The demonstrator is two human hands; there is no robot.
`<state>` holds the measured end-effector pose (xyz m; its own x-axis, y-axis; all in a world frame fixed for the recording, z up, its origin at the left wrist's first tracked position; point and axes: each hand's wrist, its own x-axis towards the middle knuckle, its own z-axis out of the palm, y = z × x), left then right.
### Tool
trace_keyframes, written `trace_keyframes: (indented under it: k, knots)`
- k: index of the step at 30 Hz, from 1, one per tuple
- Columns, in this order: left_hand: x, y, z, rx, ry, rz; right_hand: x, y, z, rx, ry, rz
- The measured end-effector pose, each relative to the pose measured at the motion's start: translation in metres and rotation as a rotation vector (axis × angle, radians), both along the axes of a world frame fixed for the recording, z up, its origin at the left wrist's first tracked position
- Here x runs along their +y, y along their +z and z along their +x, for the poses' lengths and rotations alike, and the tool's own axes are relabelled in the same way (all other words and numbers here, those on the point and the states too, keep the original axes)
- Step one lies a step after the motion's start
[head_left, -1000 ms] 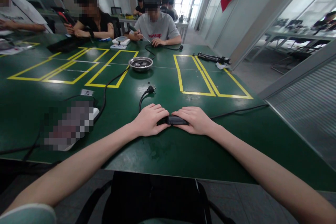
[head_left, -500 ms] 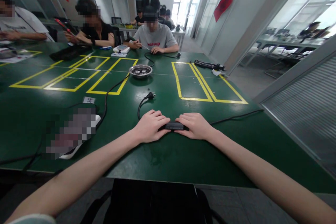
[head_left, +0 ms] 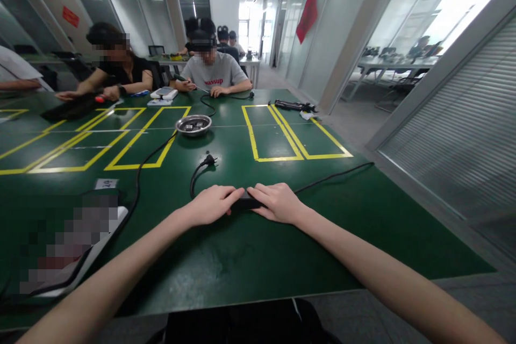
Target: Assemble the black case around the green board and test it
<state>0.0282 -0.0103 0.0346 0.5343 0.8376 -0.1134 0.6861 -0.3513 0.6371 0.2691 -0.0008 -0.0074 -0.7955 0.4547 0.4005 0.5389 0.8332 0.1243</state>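
A small black box (head_left: 246, 203), seemingly a power adapter, lies at the near middle of the green table (head_left: 226, 274). My left hand (head_left: 213, 204) holds its left end, with the fingers over the top. At its right end my right hand (head_left: 276, 202) grips it, fingertips close to those of the left. A black cable with a plug (head_left: 209, 160) curls out beyond my left hand. Another black cable (head_left: 334, 177) runs right from behind my right hand to the table's edge.
A metal bowl (head_left: 193, 126) with small metal parts stands farther back. Yellow tape (head_left: 278, 159) marks rectangles. A white-edged device (head_left: 116, 220), partly pixelated, lies left. A folded black tripod-like object (head_left: 294, 106) lies back right. People sit across the table.
The view has shifted, so the table and its items appear lower and farther left. My left fingers have moved inward over the black box. A person at the left has lowered a red-tipped object.
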Motion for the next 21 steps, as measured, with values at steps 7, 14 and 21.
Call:
trace_keyframes:
  k: [7,14,21]
  knots:
    - [0.016,0.002,-0.001,-0.136,0.031,-0.322,-0.006,-0.001,-0.004,0.013,-0.078,-0.017]
    - [0.0,-0.009,-0.005,-0.049,-0.024,0.3,-0.009,0.006,-0.009,0.128,-0.132,-0.345]
    - [-0.005,-0.017,-0.011,0.11,-0.185,0.576,-0.014,0.008,-0.006,0.23,-0.137,-0.525]
